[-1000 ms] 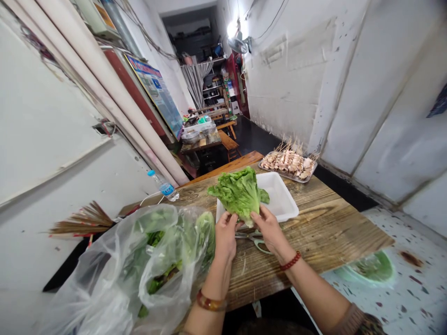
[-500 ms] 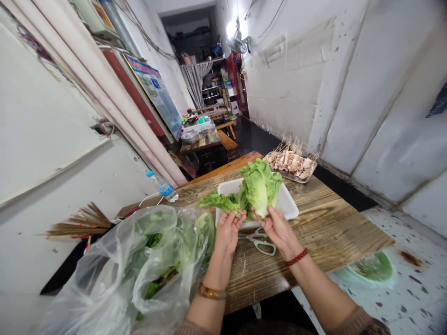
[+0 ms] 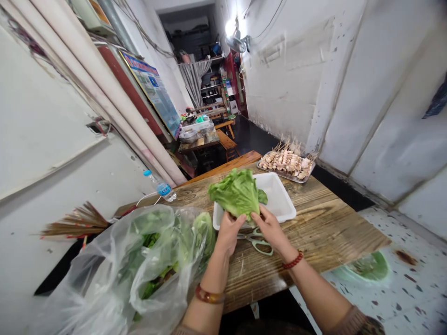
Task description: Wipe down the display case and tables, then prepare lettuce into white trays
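Observation:
Green lettuce leaves (image 3: 237, 190) are held up over the near left part of a white plastic tray (image 3: 284, 204). My left hand (image 3: 228, 232) is closed on their lower left edge, and my right hand (image 3: 270, 228) pinches the base from the right. A darker bit of leaf (image 3: 262, 197) shows just behind, over the tray. Under my right hand, scissors with pale green handles (image 3: 261, 246) lie on the wooden table, partly covered by the hands. To the left of my left hand is a clear plastic bag (image 3: 153, 270) with more leafy greens inside.
A tray of skewered meat (image 3: 288, 163) sits at the table's far right corner. A water bottle (image 3: 161, 186) stands tilted in view at the far left, near a bundle of thin sticks (image 3: 77, 221). On the floor at right is a green basin (image 3: 370, 267).
Earlier my hands held lettuce leaves apart, one portion each. Now the leaves are together, with the right-hand leaf brought left over the other and the hands closer.

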`<state>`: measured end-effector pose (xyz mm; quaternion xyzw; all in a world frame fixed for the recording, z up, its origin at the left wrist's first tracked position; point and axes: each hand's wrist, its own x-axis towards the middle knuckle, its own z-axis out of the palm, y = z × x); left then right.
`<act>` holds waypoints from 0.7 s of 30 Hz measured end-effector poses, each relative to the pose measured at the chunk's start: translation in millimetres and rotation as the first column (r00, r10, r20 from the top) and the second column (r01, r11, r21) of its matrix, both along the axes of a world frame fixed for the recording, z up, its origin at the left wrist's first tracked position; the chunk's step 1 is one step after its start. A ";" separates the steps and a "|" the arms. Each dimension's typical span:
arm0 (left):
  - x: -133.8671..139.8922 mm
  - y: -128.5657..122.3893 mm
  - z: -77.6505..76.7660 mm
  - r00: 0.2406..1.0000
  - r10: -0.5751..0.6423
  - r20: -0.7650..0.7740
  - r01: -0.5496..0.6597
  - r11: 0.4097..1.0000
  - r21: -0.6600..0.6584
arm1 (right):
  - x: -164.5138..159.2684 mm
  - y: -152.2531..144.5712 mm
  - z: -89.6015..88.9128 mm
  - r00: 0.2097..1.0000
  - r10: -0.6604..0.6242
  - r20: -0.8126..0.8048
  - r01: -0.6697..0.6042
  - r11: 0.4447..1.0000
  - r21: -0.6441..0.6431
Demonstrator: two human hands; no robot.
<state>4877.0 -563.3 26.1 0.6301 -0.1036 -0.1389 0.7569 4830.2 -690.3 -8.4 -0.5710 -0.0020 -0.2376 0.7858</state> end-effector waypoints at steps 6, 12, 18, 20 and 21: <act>-17.0 7.9 12.1 0.980 0.185 -0.077 -0.195 0.970 -0.147 | 0.6 18.9 0.4 0.987 -0.160 -0.002 0.155 0.962 -0.223; -23.6 10.9 14.0 0.956 0.276 -0.100 -0.292 0.928 -0.231 | -3.7 33.1 7.8 0.979 -0.199 -0.051 0.174 0.934 -0.311; -25.7 13.4 12.9 0.947 0.294 -0.126 -0.318 0.908 -0.274 | -5.3 37.6 12.9 0.949 -0.306 -0.081 0.267 0.912 -0.312; -24.6 17.8 11.3 0.951 0.263 -0.163 -0.302 0.905 -0.299 | -3.5 39.4 13.6 0.964 -0.244 -0.108 0.221 0.957 -0.186; -23.7 20.8 10.4 0.954 0.245 -0.175 -0.291 0.900 -0.324 | -1.6 39.4 13.8 0.973 -0.185 -0.135 0.176 0.982 -0.073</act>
